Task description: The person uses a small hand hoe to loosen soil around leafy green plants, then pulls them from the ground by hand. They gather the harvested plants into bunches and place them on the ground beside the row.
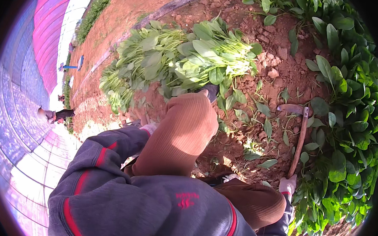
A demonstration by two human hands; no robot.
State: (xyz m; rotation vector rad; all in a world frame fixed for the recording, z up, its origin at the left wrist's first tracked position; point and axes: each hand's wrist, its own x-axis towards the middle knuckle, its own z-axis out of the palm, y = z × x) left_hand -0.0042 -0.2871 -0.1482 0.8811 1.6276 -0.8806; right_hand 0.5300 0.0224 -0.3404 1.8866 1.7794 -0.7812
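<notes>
My right hand [288, 184], in a pale glove, is closed on the lower end of a sickle's curved wooden handle [298, 146]. The metal blade [290, 108] lies over soil and loose leaves beside the standing leafy greens [341, 151]. On the left, the cuff and a small part of my gloved left hand [150, 127] show beside my raised knee; its fingers are mostly hidden, and what it touches is unclear. Beyond that knee, cut leafy greens [211, 52] lie in heaped bunches on the ground, their pale stems mostly towards the right.
Scattered leaves [263, 107] lie on the reddish, clumpy soil [275, 52]. A dark hose or strip [172, 5] runs behind the bunches. At the far left, a person [56, 115] is in the greenhouse, with a blue object [79, 63] farther up the view.
</notes>
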